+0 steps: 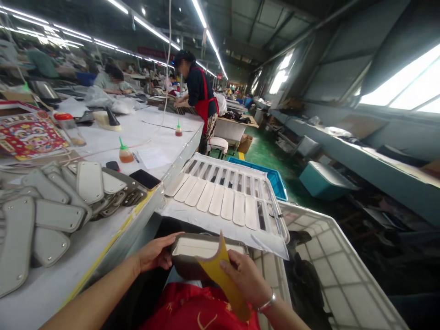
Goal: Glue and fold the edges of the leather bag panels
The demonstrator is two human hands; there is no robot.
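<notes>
Low in front of me, my left hand (pixel 158 251) grips the left end of a dark grey, box-shaped piece (pixel 192 271) with a whitish panel on its upper face. My right hand (pixel 245 277) is closed around a thin yellow curved sheet (pixel 220 270) with a pointed tip, held over the right part of the grey piece. Whether the right fingers also touch the grey piece is hidden. Just beyond lies a white slatted rack (pixel 220 172) carrying a row of pale, rounded strips (pixel 201 196).
Grey rounded pieces with metal studs (pixel 58 214) are heaped on the white table (pixel 92 270) at left. A phone (pixel 145 179) and a glue bottle (pixel 125 153) lie farther back. A white crate (pixel 343 261) stands right; a co-worker (pixel 197 91) bends over the table's far end.
</notes>
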